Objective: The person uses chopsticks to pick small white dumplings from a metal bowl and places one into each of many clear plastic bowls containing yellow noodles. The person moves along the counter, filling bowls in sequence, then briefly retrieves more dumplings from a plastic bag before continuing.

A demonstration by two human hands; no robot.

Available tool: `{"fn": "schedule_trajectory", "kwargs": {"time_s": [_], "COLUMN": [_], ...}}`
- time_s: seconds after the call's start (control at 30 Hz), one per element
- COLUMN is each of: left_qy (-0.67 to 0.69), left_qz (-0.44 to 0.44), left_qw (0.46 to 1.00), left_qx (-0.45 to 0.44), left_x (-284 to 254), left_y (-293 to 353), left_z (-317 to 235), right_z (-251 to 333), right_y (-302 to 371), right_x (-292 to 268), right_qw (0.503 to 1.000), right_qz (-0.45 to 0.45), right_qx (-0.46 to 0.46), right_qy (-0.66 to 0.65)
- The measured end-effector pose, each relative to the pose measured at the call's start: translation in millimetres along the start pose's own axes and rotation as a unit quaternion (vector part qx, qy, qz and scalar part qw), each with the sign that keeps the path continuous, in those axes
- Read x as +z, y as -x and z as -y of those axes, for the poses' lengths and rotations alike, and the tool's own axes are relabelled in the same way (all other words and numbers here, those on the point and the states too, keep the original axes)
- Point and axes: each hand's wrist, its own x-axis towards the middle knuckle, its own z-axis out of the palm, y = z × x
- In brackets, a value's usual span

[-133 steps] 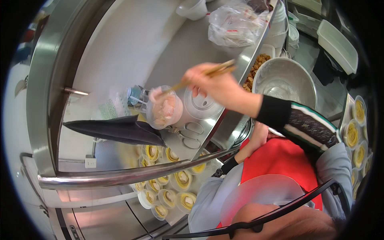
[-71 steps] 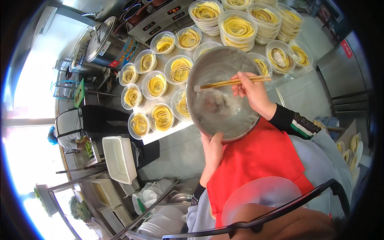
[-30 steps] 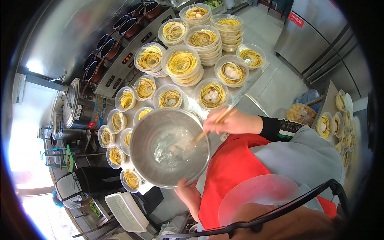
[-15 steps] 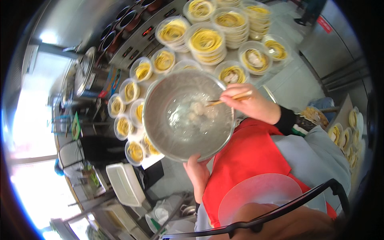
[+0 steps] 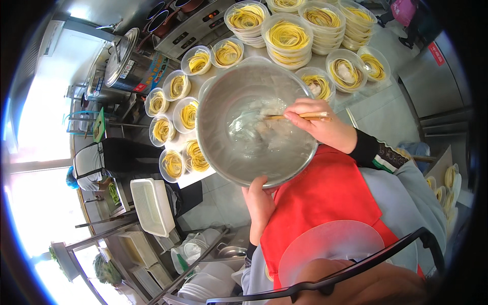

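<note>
A large round metal bowl (image 5: 223, 147) is held up before my red apron. It contains a shiny, clear liquid with pale lumps (image 5: 269, 109) in it, too blurred to name. My left hand (image 5: 260, 202) grips the near rim, thumb over the edge. My right hand (image 5: 323, 123) is closed round a pair of wooden chopsticks (image 5: 312, 116), whose tips reach into the liquid. Just beyond the bowl stands a plastic bowl of yellow noodles (image 5: 317, 85) with a pale lump on top; another such bowl (image 5: 347, 74) is to its right.
Many noodle bowls stand on the white table (image 5: 178, 147), several in stacks (image 5: 288, 38). Large lidded pots (image 5: 122, 58) are at the left. A white basket (image 5: 151, 207) and a dish rack (image 5: 206, 282) lie lower left. A person in black trousers (image 5: 127, 156) bends over there.
The view has shifted, and the metal bowl appears farther right in it. My right hand has turned the chopsticks flatter, still dipped in the liquid. My left hand keeps its hold on the rim.
</note>
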Motion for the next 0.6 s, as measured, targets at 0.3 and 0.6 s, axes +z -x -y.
{"fn": "schedule_trajectory", "kwargs": {"time_s": [0.3,0.6], "left_qy": [0.055,0.052], "left_qz": [-0.053,-0.003], "left_qw": [0.995,0.996], "left_qx": [-0.071,-0.076], "left_x": [10,10], "left_y": [12,8], "left_z": [-9,-16], "right_z": [-7,8], "right_y": [-6,13], "right_x": [14,0], "right_qw": [0.966,0.995], "right_qz": [-0.032,0.026], "right_qx": [0.159,0.083], "right_qy": [-0.201,-0.056]}}
